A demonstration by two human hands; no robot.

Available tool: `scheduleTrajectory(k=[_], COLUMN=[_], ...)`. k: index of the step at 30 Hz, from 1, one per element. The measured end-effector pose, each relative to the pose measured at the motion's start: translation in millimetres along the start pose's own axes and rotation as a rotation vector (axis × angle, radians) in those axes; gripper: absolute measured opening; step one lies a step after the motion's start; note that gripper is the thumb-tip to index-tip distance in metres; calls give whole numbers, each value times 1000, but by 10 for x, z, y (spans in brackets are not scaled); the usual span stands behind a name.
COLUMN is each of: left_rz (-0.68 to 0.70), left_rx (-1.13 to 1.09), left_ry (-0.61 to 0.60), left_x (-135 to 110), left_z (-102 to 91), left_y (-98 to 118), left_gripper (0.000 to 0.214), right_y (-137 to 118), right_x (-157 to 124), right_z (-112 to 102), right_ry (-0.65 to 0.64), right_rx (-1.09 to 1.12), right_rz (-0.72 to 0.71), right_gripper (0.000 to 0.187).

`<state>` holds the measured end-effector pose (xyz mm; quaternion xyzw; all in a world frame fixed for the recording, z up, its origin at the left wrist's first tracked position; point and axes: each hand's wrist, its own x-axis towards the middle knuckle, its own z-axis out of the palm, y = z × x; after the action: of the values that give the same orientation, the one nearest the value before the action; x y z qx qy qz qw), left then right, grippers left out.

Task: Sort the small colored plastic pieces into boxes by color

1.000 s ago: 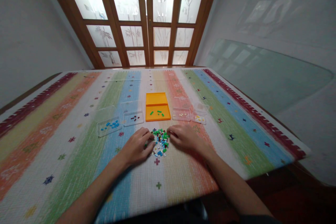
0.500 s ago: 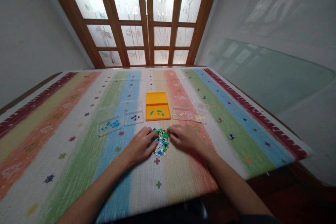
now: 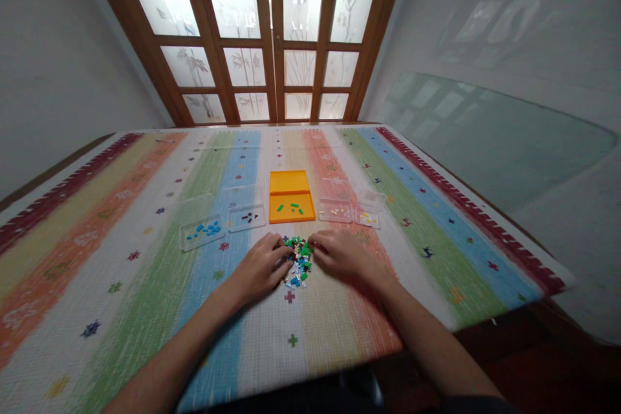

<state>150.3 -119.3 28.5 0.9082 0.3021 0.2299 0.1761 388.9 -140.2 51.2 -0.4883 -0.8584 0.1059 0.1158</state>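
A pile of small building bricks [image 3: 298, 263], mixed green, blue, white and dark red, lies on the striped tablecloth between my hands. My left hand [image 3: 266, 265] rests at the pile's left side, its fingers bent and their tips among the bricks. At the upper right edge of the pile is my right hand [image 3: 337, 251], fingers curled together against the green bricks. Whatever sits between the fingertips of either hand is too small and hidden to make out. Just beyond the hands, an open orange case [image 3: 292, 216] holds several green bricks [image 3: 294, 207].
Left of the case stand a clear box [image 3: 182, 242] with blue bricks and another clear box [image 3: 229, 226] with dark red ones. To its right are a clear box [image 3: 334, 218] with pale pieces and a smaller box [image 3: 359, 223] with yellow ones. Wooden glazed doors [image 3: 275, 77] rise behind.
My left hand's fingers have shifted slightly over the bricks. The right hand stays almost where it was, and the boxes have not moved.
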Motion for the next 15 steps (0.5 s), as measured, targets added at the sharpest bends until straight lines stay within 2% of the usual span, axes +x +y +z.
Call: scheduleTrajectory(k=[11, 15], left_rz=[12, -5], left_rx=[-17, -4], left_ry=[-9, 13], left_x=[15, 10], left_z=[-17, -35], left_y=[22, 3], left_gripper=[22, 16], right_y=[0, 0], right_x=[5, 4], right_z=[5, 5], right_ry=[-20, -10], right_rx=[-15, -17], right_rz=[-5, -5], right_gripper=[14, 14])
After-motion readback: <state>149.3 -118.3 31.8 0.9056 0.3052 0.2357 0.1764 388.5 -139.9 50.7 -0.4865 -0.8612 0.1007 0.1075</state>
